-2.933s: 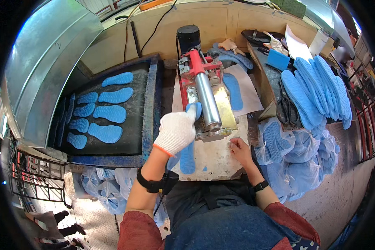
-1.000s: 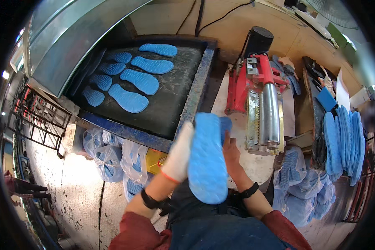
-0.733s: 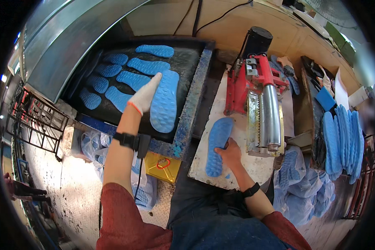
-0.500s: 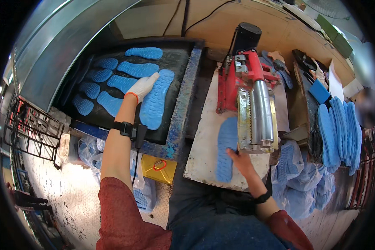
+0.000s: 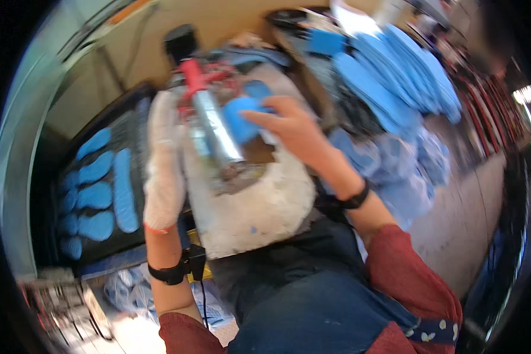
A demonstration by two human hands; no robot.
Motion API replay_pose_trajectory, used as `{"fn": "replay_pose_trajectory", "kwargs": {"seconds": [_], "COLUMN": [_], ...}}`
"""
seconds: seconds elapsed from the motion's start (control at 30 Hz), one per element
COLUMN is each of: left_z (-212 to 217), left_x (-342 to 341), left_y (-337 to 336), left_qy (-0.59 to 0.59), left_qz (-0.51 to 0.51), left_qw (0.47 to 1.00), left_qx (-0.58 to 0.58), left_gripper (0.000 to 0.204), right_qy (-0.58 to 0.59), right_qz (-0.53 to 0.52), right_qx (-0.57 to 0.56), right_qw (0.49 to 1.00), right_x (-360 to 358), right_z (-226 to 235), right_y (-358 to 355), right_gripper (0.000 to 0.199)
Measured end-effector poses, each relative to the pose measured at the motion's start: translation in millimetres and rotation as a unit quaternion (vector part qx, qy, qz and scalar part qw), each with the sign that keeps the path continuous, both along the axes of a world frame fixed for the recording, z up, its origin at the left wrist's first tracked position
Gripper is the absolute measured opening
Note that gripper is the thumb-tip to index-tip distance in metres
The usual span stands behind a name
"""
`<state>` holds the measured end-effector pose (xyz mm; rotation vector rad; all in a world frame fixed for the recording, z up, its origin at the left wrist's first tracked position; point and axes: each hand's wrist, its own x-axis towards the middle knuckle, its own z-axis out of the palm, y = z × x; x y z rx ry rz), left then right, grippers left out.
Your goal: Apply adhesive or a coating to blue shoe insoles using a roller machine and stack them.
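My bare right hand (image 5: pixel 289 127) pinches a blue insole (image 5: pixel 240 118) against the right side of a red hand machine (image 5: pixel 193 76) with a shiny metal roller (image 5: pixel 215 124). The insole looks bent, and part of it is hidden behind the roller. My left hand (image 5: pixel 164 159), in a white knitted glove, reaches up along the machine's left side; blur hides its fingers. Beneath the machine lies a worn whitish board (image 5: pixel 265 212). Several blue insoles (image 5: pixel 124 189) lie in a black tray at the left.
A thick row of blue insoles (image 5: pixel 395 76) rests at the upper right near a small blue box (image 5: pixel 325 42). Plastic bags (image 5: pixel 404 168) of blue pieces hang below it. A metal rack (image 5: pixel 65 312) stands at the lower left, and a wall closes off the back.
The view has swung to the right. My left hand has left the insole in the tray and come to the machine. My right hand has moved up from the board's front to beside the roller.
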<state>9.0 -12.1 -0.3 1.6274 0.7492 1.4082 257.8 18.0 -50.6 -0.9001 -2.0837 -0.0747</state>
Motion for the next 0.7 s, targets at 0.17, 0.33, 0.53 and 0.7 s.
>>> {"fn": "replay_pose_trajectory", "kwargs": {"seconds": [0.17,0.33,0.53,0.7], "left_z": [-32,-78,-118,-99], "left_x": [8,-16,-6,-41], "left_y": [19,-11,-53,-88], "left_qy": [0.086,-0.008,-0.174,-0.238], "left_qz": [0.131,0.136,0.066,0.095], "left_qw": [0.988,0.987,0.947,0.914], "left_qx": [0.008,-0.086,-0.263,-0.315], "left_gripper": [0.088,0.083,0.073,0.074], "right_qy": [0.243,0.38,0.101,0.085], "right_qz": [0.015,-0.133,-0.191,-0.166], "right_qx": [-0.066,-0.329,-0.322,-0.282], "right_qw": [0.968,0.854,0.922,0.941], "right_x": [2,4,-3,-6], "right_z": [-24,-116,-212,-248], "right_y": [-52,-66,-49,-52], "right_gripper": [0.046,0.027,0.033,0.022]}}
